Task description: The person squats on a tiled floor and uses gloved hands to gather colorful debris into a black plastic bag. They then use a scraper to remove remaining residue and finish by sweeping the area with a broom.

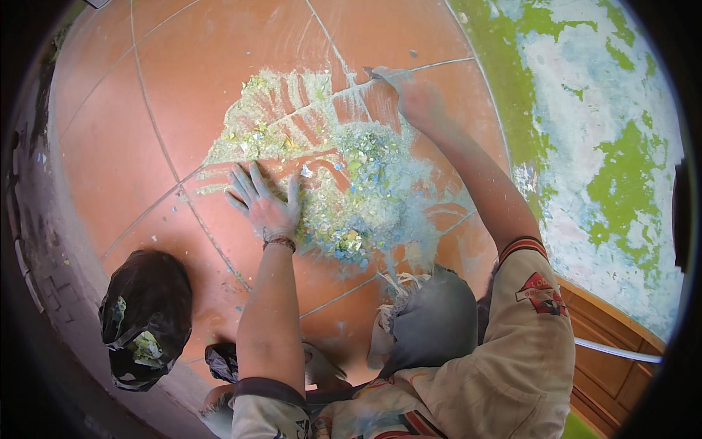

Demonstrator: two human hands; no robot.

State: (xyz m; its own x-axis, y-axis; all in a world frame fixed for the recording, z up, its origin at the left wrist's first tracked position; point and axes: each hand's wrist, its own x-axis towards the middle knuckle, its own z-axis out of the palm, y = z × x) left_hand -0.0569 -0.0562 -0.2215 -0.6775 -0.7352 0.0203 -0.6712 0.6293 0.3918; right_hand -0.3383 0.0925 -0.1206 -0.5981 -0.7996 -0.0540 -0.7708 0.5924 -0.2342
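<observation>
Paint scrapings, flakes and pale dust in green, blue and white, lie heaped on the terracotta-coloured tiled floor. At the heap's left edge my left hand presses down, palm low and fingers spread, dusted with powder and holding nothing. My right hand is beyond the heap, close to the wall, its fingers closed around a small dark flat tool. Only the tip of that tool shows; it may be a scraper. Finger-like streaks cross the dust between the two hands.
A black plastic bag with paint scraps stands at the left, a smaller black bag near my leg. Partly stripped green wall rises at the right, above wooden panelling and a white cable. My knee borders the heap.
</observation>
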